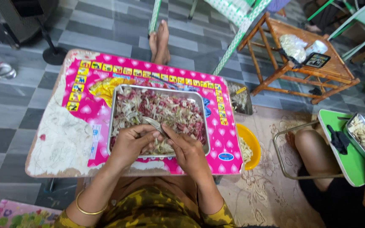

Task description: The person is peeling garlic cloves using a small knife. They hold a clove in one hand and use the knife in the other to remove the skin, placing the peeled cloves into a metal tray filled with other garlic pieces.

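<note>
A metal tray (114, 110) full of pale and reddish shreds sits on a small pink patterned table (85, 109). Both my hands rest over the tray's near edge. My left hand (131, 142) and my right hand (186, 152) meet at a small pale piece with a thin metal blade (153, 123) sticking up between the fingertips. Which hand grips the blade I cannot tell; both pinch at the piece. A gold bangle (87, 209) circles my left wrist.
A yellow bowl (253, 143) of pale shreds sits on the floor to the right of the table, with another metal tray (239, 99) behind it. Another person (360, 181) sits at right with a green board (343, 160). A wooden stool (305, 63) stands far right; bare feet (160, 42) lie beyond the table.
</note>
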